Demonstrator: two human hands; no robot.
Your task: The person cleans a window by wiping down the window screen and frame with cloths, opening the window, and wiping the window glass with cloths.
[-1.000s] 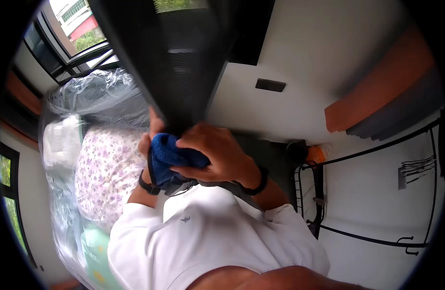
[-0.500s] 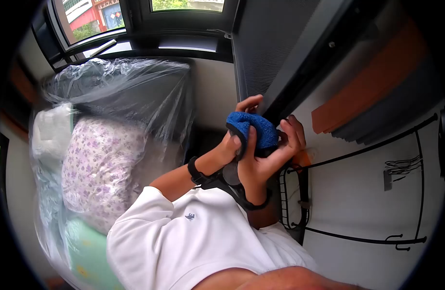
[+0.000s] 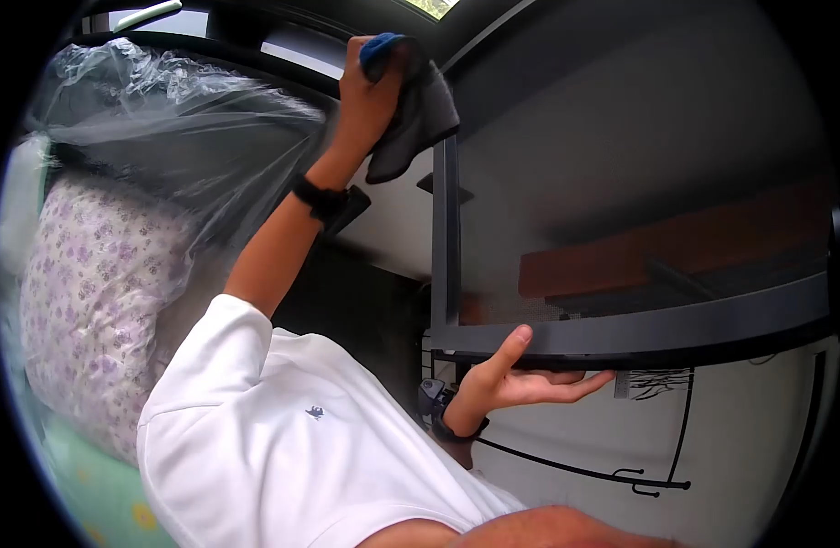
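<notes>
My left hand [image 3: 365,100], raised near the window, is closed on a cleaning cloth [image 3: 418,128] that is blue on one side and grey on the other; the grey part hangs down. Below and to the right, my right hand [image 3: 507,379] holds the lower edge of a dark window screen [image 3: 621,183]. Its thumb lies on the front of the grey frame [image 3: 566,338], and the fingers stretch along beneath it. The cloth is close to the screen's upper left corner; whether they touch I cannot tell. Both wrists carry black bands.
At left, clear plastic sheeting [image 3: 256,128] covers a purple-flowered pillow [image 3: 100,292] and green bedding [image 3: 100,484]. The window sill [image 3: 301,59] runs along the top. Below the screen stands a black rack [image 3: 566,468] against a white wall. An orange-brown shape [image 3: 639,247] shows through the mesh.
My hands, together on the cloth before, have parted. The left has risen toward the window with the cloth; the right has moved down onto the screen frame. The screen now faces me more fully.
</notes>
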